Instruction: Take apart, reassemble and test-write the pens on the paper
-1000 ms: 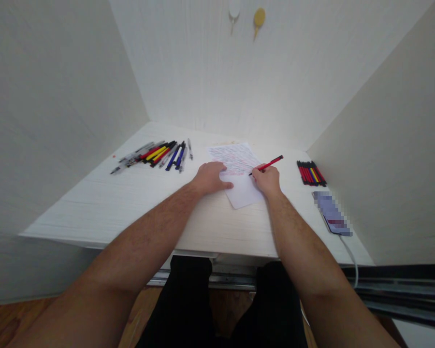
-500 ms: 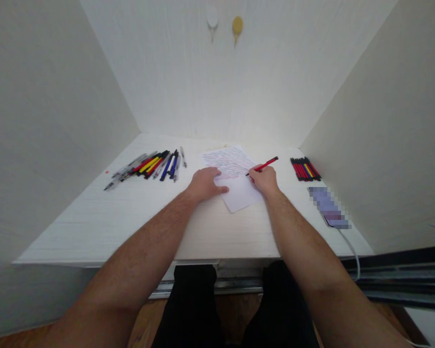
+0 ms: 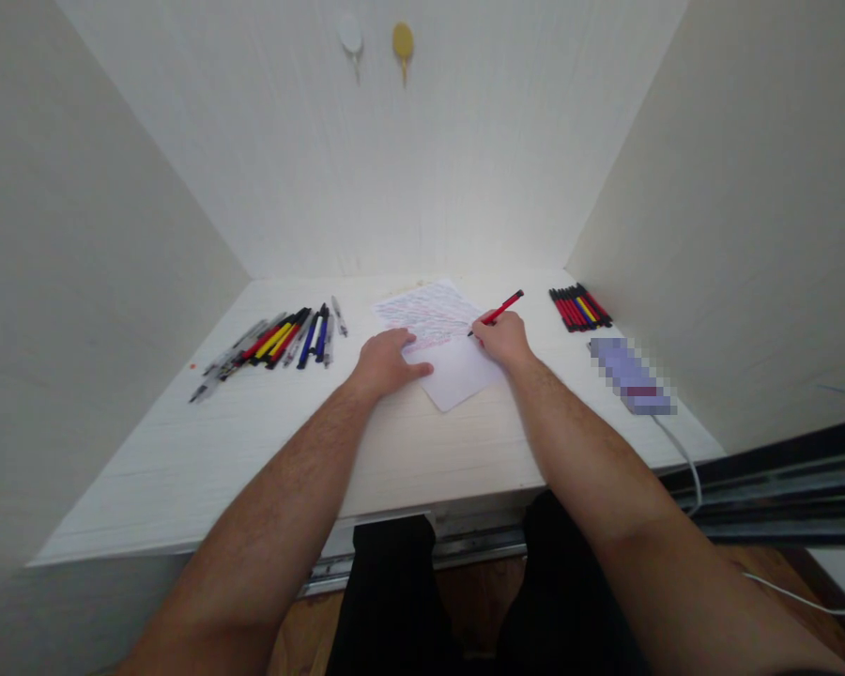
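A white sheet of paper (image 3: 457, 374) lies at an angle on the desk, its upper part covered in rows of pen marks and its lower part blank. My right hand (image 3: 505, 338) grips a red pen (image 3: 501, 310) with black ends, the tip down at the edge of the marked area. On the left side of the sheet rests my left hand (image 3: 389, 362), thumb and fingers apart, holding nothing. The marks close to the pen look reddish; the writing is too small to read.
Left on the white desk (image 3: 253, 460) is a loose pile of pens (image 3: 274, 340). A neat row of mostly red pens (image 3: 580, 308) lies at the right, with a blurred-out phone (image 3: 630, 376) and its white cable (image 3: 680, 451) nearer me. Walls enclose three sides.
My view has turned and tilted slightly, shifting the whole scene. Both hands stay at the paper, and the red pen remains in my right hand near the same line.
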Demonstrator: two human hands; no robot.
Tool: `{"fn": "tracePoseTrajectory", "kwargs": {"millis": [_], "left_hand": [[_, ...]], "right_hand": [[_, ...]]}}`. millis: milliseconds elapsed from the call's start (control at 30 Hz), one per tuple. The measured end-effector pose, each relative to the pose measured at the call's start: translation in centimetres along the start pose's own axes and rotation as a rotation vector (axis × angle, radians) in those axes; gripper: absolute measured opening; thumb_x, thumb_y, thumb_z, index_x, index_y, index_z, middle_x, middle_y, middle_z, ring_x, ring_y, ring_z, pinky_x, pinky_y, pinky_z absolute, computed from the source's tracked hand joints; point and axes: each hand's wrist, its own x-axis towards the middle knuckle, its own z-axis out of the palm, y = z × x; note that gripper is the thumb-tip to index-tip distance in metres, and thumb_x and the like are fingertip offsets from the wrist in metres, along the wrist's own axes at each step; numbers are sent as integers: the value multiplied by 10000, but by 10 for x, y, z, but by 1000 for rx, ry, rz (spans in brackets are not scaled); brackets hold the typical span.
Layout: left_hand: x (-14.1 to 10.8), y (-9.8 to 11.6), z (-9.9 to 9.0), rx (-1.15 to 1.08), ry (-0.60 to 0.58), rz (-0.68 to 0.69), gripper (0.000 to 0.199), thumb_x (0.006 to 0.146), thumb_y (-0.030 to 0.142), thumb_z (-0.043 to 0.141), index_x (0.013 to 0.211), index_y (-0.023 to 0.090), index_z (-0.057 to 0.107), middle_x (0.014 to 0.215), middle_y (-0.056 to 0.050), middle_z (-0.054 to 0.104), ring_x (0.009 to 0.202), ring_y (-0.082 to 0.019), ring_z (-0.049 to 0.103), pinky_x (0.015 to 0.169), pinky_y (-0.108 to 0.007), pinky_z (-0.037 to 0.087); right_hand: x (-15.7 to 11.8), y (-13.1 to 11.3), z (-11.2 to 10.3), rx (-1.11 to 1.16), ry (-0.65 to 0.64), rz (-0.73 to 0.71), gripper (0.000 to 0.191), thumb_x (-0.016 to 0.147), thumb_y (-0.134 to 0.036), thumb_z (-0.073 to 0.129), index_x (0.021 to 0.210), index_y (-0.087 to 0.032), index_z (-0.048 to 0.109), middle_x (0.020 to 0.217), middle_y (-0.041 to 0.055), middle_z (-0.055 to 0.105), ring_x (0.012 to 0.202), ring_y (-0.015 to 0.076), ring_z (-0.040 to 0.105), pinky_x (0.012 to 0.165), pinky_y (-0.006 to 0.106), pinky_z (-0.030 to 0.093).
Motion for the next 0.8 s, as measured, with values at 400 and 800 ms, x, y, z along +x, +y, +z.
{"fn": "tracePoseTrajectory", "kwargs": {"millis": [400, 800], "left_hand": [[0, -1, 0, 5, 5, 11, 777, 714, 664, 654, 1313, 173, 593, 1460, -124, 521, 1354, -295, 468, 1121, -379, 362], [0, -1, 0, -7, 7, 6, 730, 711, 651, 666, 1301, 229, 595, 1457, -89, 528, 1357, -289, 464, 1130, -382, 353]], "right_hand": [[-1, 1, 4, -21, 25, -46, 171, 720, -246, 594, 750, -155, 736, 727, 65, 723, 741, 192, 673, 688, 261, 486], [-4, -2, 3, 50, -68, -106, 177, 750, -267, 611, 773, -155, 746, 718, 53, 722, 729, 180, 675, 668, 245, 478]]}}
